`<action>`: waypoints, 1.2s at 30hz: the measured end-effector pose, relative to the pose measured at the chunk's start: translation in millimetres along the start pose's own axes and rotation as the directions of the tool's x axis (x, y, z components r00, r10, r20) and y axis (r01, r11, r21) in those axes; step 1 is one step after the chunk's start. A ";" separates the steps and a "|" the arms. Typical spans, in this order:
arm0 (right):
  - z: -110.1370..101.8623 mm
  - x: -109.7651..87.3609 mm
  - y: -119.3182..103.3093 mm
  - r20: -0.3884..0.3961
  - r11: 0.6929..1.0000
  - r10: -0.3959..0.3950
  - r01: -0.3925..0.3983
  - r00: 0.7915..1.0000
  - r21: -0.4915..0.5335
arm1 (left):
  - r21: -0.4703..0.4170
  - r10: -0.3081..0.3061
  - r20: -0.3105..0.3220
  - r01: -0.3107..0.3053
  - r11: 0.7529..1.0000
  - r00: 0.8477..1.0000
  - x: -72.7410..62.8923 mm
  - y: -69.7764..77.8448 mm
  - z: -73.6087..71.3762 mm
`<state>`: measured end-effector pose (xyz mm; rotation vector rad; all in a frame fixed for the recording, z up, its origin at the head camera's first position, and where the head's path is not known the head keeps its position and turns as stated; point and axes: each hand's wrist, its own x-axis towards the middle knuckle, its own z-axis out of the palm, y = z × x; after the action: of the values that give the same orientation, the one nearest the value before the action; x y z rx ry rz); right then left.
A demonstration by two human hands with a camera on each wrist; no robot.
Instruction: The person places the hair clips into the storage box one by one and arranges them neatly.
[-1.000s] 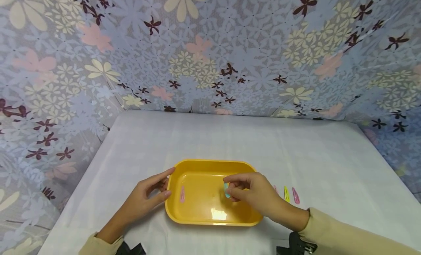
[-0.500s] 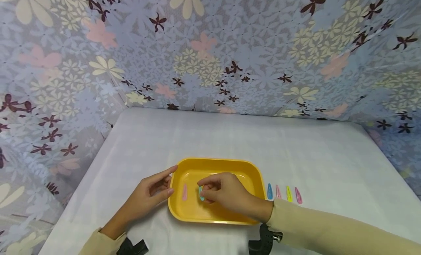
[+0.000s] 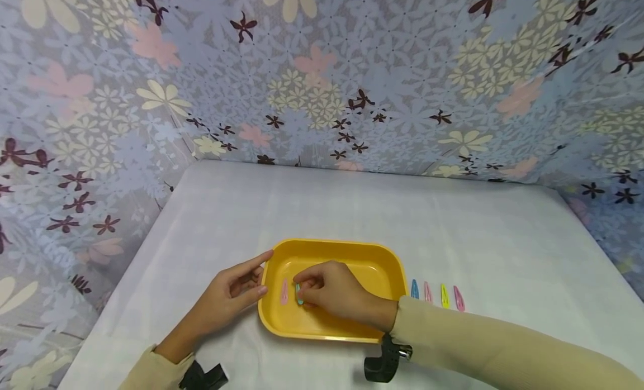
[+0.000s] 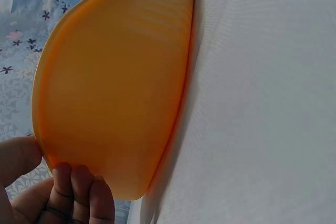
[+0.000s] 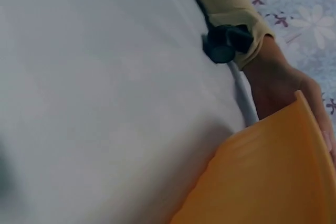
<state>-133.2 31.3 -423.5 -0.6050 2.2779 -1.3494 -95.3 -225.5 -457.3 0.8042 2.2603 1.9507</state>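
Observation:
A yellow plastic tray [image 3: 374, 267] sits on the white-covered table. My left hand [image 3: 218, 300] grips its left end; in the left wrist view the fingers [image 4: 81, 187] bend against the outer wall, below the rim. Inside the tray, my right hand [image 3: 337, 292] pinches a teal snap hair clip [image 3: 299, 295] between thumb and fingers, low over the tray's floor. Left of that clip lies a pale pink hair clip [image 3: 284, 292], upright in view and roughly parallel. The right wrist view hides the right hand and shows the tray's outer wall [image 5: 262, 171].
Right of the tray, a blue clip [image 3: 415, 289], a pink clip [image 3: 427, 291], a yellow clip [image 3: 445, 296] and a darker pink clip [image 3: 459, 298] lie in a row on the white cloth [image 3: 322, 205]. A flowered curtain [image 3: 322, 77] hangs behind the table.
My right hand has carried the teal clip leftward across the tray, close to the pale pink clip. The blue clip outside has come into view. My left hand stays on the tray.

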 end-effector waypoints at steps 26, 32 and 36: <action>5.4 10.7 3.7 -0.014 0.964 -0.090 0.084 0.996 -0.253 | 0.003 -0.021 0.006 0.021 1.000 1.000 0.3 -0.6 0.2; 5.5 10.8 3.5 -0.018 0.963 -0.086 0.079 0.996 -0.257 | 0.010 -0.011 0.000 0.011 1.000 1.000 0.5 1.3 0.2; 2.9 9.3 -0.4 -0.045 0.971 -0.083 0.071 0.996 -0.229 | 0.013 -0.001 -0.003 0.001 1.000 1.000 0.2 2.6 -0.1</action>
<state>-139.1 23.9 -425.7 -0.7467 2.4979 -1.1597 -94.6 -225.4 -454.7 0.8027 2.2774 1.9397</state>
